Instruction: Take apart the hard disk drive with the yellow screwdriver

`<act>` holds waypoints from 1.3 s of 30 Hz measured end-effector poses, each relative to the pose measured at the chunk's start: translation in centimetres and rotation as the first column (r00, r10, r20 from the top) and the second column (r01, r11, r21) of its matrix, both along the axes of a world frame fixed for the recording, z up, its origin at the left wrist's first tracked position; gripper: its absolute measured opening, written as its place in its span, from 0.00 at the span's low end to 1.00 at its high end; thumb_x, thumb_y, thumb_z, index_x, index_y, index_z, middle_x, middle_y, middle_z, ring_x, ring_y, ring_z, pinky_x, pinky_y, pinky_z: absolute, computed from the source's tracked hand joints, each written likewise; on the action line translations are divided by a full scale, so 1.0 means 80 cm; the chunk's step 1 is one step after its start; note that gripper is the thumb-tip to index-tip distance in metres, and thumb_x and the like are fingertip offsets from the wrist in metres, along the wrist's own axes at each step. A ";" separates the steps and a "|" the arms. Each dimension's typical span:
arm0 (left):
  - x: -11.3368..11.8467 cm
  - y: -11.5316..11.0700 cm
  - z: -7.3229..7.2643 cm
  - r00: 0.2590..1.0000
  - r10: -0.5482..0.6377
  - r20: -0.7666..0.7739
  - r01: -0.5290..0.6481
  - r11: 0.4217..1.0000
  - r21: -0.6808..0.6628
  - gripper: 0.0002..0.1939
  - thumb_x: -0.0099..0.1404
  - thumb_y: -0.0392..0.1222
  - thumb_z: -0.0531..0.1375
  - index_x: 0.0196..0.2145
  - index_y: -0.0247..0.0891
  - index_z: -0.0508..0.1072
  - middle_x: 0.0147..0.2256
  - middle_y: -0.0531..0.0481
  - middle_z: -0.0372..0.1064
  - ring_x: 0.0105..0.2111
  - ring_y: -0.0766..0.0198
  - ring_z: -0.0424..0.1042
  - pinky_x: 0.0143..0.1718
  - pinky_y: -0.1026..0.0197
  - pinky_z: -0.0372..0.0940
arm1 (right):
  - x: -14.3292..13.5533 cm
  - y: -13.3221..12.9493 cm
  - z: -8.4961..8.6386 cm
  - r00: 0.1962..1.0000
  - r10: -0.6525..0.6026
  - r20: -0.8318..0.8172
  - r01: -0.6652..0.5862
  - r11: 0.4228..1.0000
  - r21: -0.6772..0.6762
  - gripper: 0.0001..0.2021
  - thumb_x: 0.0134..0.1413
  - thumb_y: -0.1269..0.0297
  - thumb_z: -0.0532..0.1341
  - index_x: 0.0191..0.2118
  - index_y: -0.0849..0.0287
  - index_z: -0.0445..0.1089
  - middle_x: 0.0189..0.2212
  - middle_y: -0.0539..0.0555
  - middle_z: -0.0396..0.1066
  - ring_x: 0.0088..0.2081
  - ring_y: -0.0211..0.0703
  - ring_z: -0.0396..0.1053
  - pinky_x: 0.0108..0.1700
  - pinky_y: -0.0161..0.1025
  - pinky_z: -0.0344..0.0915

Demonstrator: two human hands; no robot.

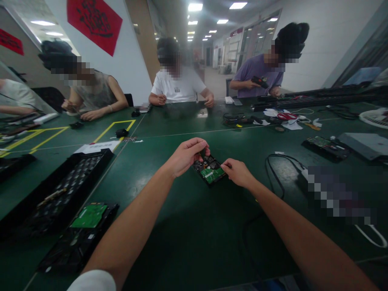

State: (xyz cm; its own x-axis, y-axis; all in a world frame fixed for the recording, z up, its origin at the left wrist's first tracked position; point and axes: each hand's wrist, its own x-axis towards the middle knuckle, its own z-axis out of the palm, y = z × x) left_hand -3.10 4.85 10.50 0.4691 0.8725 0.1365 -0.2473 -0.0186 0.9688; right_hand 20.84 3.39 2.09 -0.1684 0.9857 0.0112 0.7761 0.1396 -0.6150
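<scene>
A small hard drive (213,174) with a green circuit board lies on the green table in front of me. My right hand (238,172) is closed in a pinch at the drive's right edge. Over its far left side hangs my left hand (189,155), its fingers curled together; whatever may be between the fingertips is hidden. To the left are a larger hard drive (81,234) with a green board and a long black tray (57,190) with small parts inside.
Black cable (280,178) curls to the right, near a grey box (365,145) and another drive (325,147). Several co-workers sit across the table, one holding a power tool (260,82). Loose wires and scraps (286,117) lie at the back right.
</scene>
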 end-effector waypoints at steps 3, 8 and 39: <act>0.000 0.001 -0.002 1.000 -0.009 0.004 0.008 1.000 0.005 0.12 0.67 0.49 0.66 0.37 0.36 0.74 0.35 0.46 0.74 0.36 0.64 0.72 0.30 0.66 0.60 | 0.002 -0.001 0.001 1.000 -0.004 0.013 0.004 1.000 -0.009 0.11 0.69 0.59 0.57 0.41 0.59 0.73 0.31 0.53 0.77 0.26 0.38 0.71 0.32 0.36 0.62; 0.001 0.001 -0.003 1.000 -0.022 0.016 0.022 1.000 0.016 0.11 0.68 0.47 0.64 0.37 0.36 0.74 0.35 0.46 0.73 0.37 0.63 0.72 0.31 0.65 0.61 | 0.006 -0.002 0.000 1.000 -0.019 0.015 0.019 1.000 -0.022 0.11 0.69 0.59 0.57 0.42 0.58 0.74 0.33 0.53 0.78 0.28 0.39 0.72 0.33 0.36 0.62; 0.004 0.002 -0.006 0.999 0.027 0.038 -0.028 0.999 0.034 0.12 0.67 0.48 0.66 0.37 0.36 0.75 0.35 0.47 0.72 0.37 0.64 0.72 0.31 0.65 0.62 | -0.001 -0.005 0.001 0.999 -0.029 0.029 0.028 0.998 0.051 0.15 0.70 0.54 0.56 0.37 0.57 0.74 0.18 0.47 0.72 0.23 0.40 0.74 0.34 0.36 0.62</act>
State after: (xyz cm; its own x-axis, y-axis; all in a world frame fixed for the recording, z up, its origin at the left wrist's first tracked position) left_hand -2.80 5.02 9.99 0.4391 0.8795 0.1834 -0.2825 -0.0586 0.9575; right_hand 20.75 3.02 2.17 -0.1415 0.9883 0.0562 0.7980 0.1474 -0.5844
